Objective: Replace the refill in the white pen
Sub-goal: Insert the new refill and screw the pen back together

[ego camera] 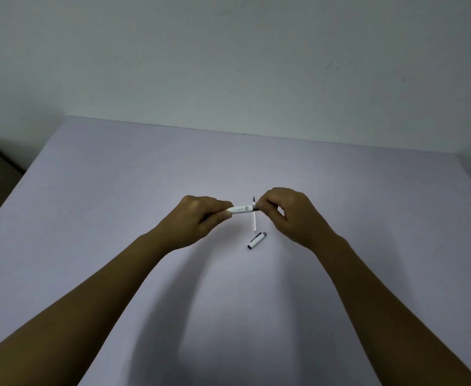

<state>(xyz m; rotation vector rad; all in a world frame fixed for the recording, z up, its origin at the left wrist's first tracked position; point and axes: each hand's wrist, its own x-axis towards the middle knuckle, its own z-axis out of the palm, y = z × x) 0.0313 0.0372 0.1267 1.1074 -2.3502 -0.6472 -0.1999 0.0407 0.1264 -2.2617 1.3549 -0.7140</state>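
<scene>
The white pen point(241, 209) is held level above the middle of the table between both hands. My left hand point(198, 218) grips its left end. My right hand point(287, 213) pinches its dark right end, the tip section. A thin white refill point(254, 220) with a dark tip lies on the table behind the pen, pointing away from me. The pen's white cap point(257, 240) with a grey clip lies on the table just below the refill, nearer to me.
The pale lilac table point(117, 218) runs to a far edge against a plain wall point(228, 65). Its left edge drops off beside a dark object at the far left.
</scene>
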